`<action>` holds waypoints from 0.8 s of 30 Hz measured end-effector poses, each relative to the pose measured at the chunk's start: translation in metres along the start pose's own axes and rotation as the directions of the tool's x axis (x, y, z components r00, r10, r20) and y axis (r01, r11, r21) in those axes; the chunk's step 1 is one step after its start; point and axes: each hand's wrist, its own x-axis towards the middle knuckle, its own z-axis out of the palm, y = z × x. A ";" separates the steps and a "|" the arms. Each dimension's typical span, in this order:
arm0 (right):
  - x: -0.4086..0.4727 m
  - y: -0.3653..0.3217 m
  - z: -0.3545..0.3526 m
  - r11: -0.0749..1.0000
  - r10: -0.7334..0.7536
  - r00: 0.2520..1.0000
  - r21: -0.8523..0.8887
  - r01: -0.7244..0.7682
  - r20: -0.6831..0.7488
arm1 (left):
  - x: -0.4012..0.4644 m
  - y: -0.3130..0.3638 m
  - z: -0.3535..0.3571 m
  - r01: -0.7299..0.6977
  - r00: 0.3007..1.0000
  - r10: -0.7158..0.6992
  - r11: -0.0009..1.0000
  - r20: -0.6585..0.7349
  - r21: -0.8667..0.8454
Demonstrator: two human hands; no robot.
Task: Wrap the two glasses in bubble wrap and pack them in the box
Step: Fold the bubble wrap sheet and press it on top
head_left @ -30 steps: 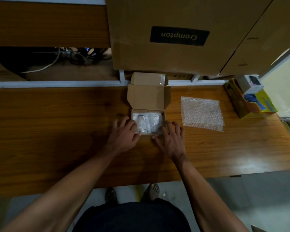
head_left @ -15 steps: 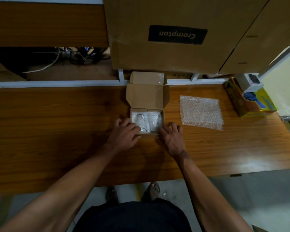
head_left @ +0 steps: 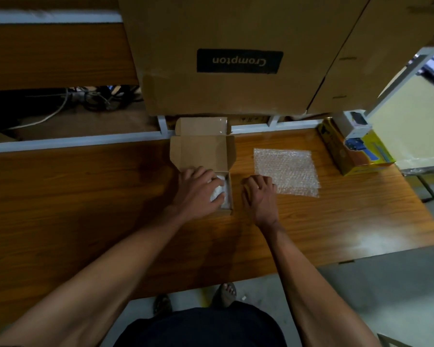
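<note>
L hand (head_left: pixel 197 190) reaches into the small open box (head_left: pixel 201 156) on the wooden counter (head_left: pixel 85 196), fingers curled round a white bubble-wrapped bundle (head_left: pixel 219 190) inside; glasses can't be made out under the wrap. R hand (head_left: pixel 259 196) rests on the counter just right of the box, fingers loosely bent, holding nothing, at the near-left corner of a flat bubble wrap sheet (head_left: pixel 286 169). Big Crompton carton (head_left: pixel 236 58) stands behind.

We see a dim, soft scene; glare shines on the table (head_left: pixel 366 236) at right, and wide-angle bending curves the edges.
</note>
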 end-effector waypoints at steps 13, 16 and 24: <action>0.034 0.142 -0.006 0.919 0.391 0.905 -0.118 -0.375 0.169 | 0.156 0.089 0.078 0.282 0.929 -0.182 0.912 0.321 -0.299; 0.038 0.175 0.003 0.873 0.487 0.854 -0.079 -0.481 0.183 | 0.177 0.087 0.106 0.473 0.845 -0.353 0.844 0.403 -0.253; 0.032 0.221 0.010 0.725 0.683 0.717 -0.009 -0.689 0.143 | 0.189 0.099 0.138 0.739 0.659 -0.613 0.634 0.436 -0.226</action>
